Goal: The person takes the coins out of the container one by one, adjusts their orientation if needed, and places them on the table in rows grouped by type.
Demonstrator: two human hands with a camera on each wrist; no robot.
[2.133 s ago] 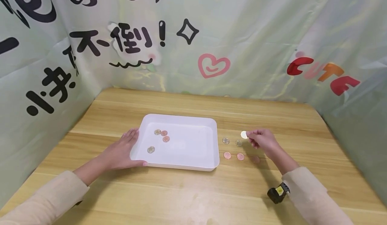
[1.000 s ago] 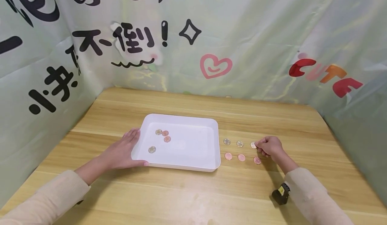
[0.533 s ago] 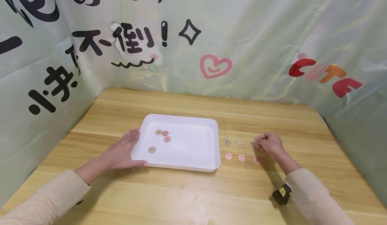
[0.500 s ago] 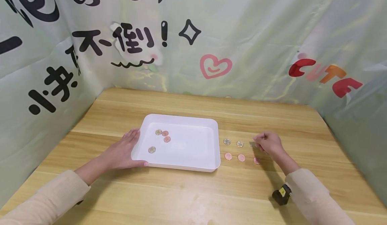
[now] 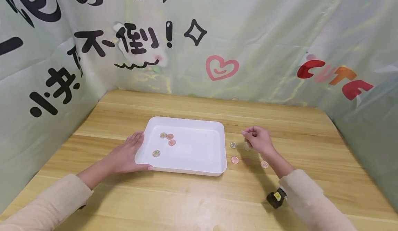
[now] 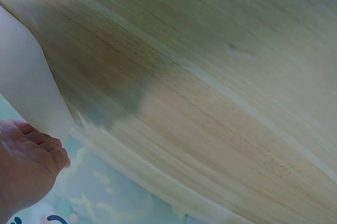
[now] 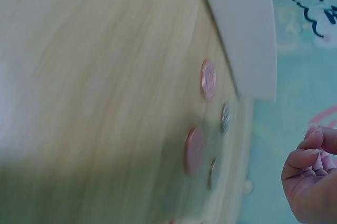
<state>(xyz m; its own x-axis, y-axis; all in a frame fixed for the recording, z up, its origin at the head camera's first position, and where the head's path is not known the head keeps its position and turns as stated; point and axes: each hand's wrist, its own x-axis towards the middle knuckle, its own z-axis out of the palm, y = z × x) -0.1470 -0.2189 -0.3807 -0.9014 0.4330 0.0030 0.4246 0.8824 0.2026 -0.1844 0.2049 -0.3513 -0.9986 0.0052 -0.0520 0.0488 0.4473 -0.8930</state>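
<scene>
Your left hand (image 5: 125, 157), thumb spread wide, rests against the tray (image 5: 196, 151); your right hand (image 5: 258, 139), curled, hovers over coins (image 5: 234, 160), fingertips together.

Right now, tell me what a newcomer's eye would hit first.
Probably the white tray, central on the wooden table, with four coins inside. Then the large black writing on the cloth at upper left, and the right hand hovering near more coins, right of the tray.
</scene>
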